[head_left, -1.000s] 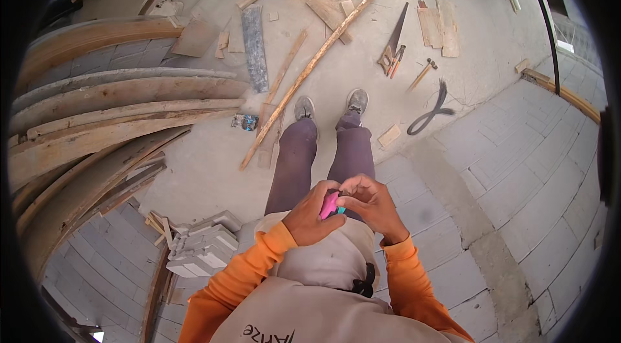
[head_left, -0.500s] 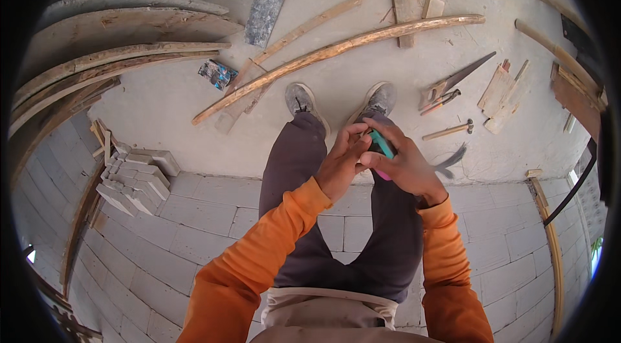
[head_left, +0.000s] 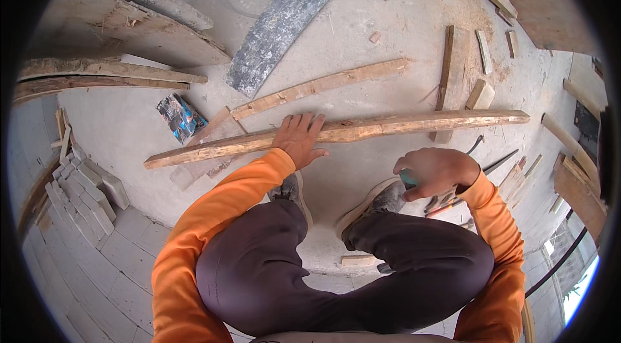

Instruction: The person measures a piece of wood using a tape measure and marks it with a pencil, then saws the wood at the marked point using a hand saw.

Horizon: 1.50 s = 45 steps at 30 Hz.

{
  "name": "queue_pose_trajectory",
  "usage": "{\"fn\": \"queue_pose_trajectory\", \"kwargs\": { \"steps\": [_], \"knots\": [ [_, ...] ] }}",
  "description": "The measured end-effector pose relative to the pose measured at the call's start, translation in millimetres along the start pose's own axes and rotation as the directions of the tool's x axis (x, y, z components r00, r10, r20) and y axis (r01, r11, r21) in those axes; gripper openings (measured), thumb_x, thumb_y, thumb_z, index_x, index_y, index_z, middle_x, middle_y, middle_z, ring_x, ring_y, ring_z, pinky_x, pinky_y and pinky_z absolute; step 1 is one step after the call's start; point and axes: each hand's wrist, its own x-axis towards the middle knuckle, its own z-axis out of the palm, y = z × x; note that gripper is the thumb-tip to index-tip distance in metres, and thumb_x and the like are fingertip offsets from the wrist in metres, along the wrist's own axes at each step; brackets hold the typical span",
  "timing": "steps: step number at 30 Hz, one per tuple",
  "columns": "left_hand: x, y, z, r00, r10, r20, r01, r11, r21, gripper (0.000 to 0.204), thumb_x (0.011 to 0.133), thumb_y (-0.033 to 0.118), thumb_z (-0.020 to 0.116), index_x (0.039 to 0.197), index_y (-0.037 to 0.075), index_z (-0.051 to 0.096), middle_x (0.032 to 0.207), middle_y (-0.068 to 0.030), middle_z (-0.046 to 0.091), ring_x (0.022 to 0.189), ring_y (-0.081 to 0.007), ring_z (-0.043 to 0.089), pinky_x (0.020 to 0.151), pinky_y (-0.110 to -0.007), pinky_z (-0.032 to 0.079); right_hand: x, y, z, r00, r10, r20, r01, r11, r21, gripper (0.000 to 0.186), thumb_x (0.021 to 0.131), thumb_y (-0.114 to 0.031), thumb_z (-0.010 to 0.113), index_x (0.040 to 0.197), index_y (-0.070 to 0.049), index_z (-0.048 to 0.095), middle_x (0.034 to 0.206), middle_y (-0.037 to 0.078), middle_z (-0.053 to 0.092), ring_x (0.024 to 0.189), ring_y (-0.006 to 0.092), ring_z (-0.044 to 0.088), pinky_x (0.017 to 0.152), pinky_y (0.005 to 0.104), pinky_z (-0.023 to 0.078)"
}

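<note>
A long, rough wooden beam (head_left: 388, 125) lies across the floor just beyond my feet. My left hand (head_left: 297, 143) rests on it left of its middle, fingers stretched over the wood and thumb apart. On the near side of the beam, toward its right half, my right hand (head_left: 440, 171) is closed around a small teal object (head_left: 408, 178). Fingers cover most of that object, so its kind cannot be made out. Pliers with red handles (head_left: 442, 210) lie below my right hand, partly covered. A saw blade (head_left: 501, 161) shows to the right of that hand.
Behind the beam lie a thinner wood strip (head_left: 323, 88), a dark stained plank (head_left: 291, 19) and a short board (head_left: 453, 65). A crumpled blue-black packet (head_left: 180, 116) sits at left. Stacked grey blocks (head_left: 81, 191) and leaning boards (head_left: 123, 26) stand farther left.
My hands have parted: the left has reached forward onto the beam, and the right has moved rightward with the teal object. I am lower and closer to the floor, knees bent.
</note>
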Motion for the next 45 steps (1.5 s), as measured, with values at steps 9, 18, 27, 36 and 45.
{"fn": "queue_pose_trajectory", "kwargs": {
  "steps": [9, 18, 27, 36, 45],
  "knots": [
    [6.2, -13.4, 41.8, 0.992, 0.086, -0.087, -0.085, 0.996, 0.024, 0.048, 0.083, 0.032, 0.079, 0.117, 0.01, 0.054, 0.112, -0.0098, 0.064, 0.107, -0.0287, 0.067, 0.083, -0.043, 0.055, 37.8, -53.3, 17.2, 0.976, -0.047, 0.212, 0.075, 0.989, -0.128, 0.065, 0.082, -0.05, 0.079, 0.125, -0.003, 0.066, 0.103, 0.019, 0.074, 0.1, 0.0383, 0.071, 0.09, 0.0429, 0.056],
    [-15.4, -2.5, 31.6, 0.927, 0.363, -0.093, -0.373, 0.919, -0.128, 0.065, 0.076, 0.032, 0.083, 0.13, 0.008, 0.056, 0.11, -0.0099, 0.065, 0.111, -0.0277, 0.062, 0.088, -0.042, 0.051, -9.1, -71.5, 54.1, 0.975, -0.211, 0.07, 0.21, 0.977, 0.016, 0.063, 0.079, -0.045, 0.087, 0.124, -0.006, 0.066, 0.108, 0.018, 0.073, 0.098, 0.0348, 0.072, 0.089, 0.0394, 0.057],
    [-17.3, 47.2, 62.3, 0.902, 0.278, -0.331, -0.292, 0.956, 0.009, 0.052, 0.084, 0.026, 0.075, 0.131, 0.008, 0.063, 0.118, -0.0079, 0.064, 0.116, -0.0255, 0.058, 0.101, -0.04, 0.044, -43.1, -82.5, 54.3, 0.984, -0.023, -0.179, 0.055, 0.983, 0.176, 0.066, 0.077, -0.024, 0.093, 0.129, -0.003, 0.058, 0.106, 0.013, 0.072, 0.096, 0.022, 0.071, 0.09, 0.0339, 0.055],
    [-47.9, 75.0, 29.5, 0.962, 0.207, -0.18, -0.168, -0.075, -0.983, 0.038, 0.104, 0.029, 0.063, 0.124, -0.003, 0.066, 0.11, -0.0162, 0.075, 0.093, -0.0231, 0.075, 0.079, -0.036, 0.063, 20.1, -100.3, 76.0, 0.928, 0.207, -0.31, -0.053, 0.896, 0.441, 0.07, 0.086, -0.022, 0.088, 0.128, -0.001, 0.035, 0.099, 0.012, 0.066, 0.093, 0.0159, 0.062, 0.082, 0.0302, 0.052],
    [-65.6, 57.3, 45.0, 0.985, 0.157, -0.069, -0.041, -0.177, -0.983, 0.037, 0.091, 0.026, 0.083, 0.108, -0.003, 0.065, 0.095, -0.0106, 0.071, 0.081, -0.0165, 0.071, 0.069, -0.029, 0.059, 43.0, -109.1, 99.5, 0.936, 0.013, -0.352, 0.118, 0.93, 0.347, 0.08, 0.084, -0.024, 0.089, 0.134, 0.002, 0.031, 0.104, 0.015, 0.066, 0.095, 0.0198, 0.064, 0.087, 0.0326, 0.053]
  ]
}}
